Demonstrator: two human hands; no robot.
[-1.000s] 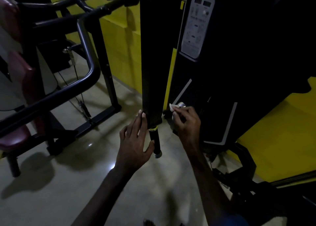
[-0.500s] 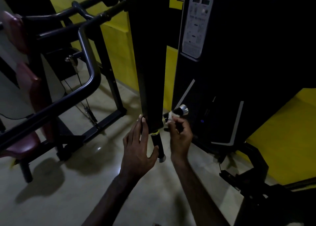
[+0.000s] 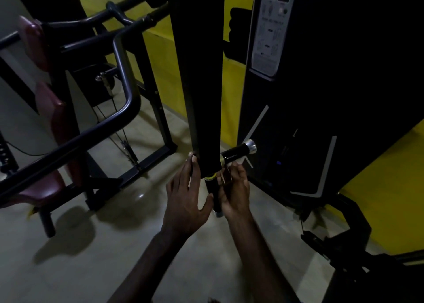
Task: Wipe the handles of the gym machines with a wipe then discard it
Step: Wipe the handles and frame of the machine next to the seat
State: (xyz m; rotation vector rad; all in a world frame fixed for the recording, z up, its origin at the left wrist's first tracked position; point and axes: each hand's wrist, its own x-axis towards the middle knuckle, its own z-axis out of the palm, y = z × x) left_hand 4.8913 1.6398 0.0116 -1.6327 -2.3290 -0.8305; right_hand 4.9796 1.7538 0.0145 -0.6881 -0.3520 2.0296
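Pressing flat, the left hand lies open against the matte black post; the right hand pinches a thin white wipe beside the glossy cylindrical handle.

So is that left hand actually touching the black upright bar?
Touching. In the head view the left hand lies open with its fingertips pressed against the lower edge of the black upright bar, no gap between them.

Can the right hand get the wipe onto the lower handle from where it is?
Probably yes. The right hand with the wipe sits right beside the lower handle, nothing between; the left hand rests open on its other side.
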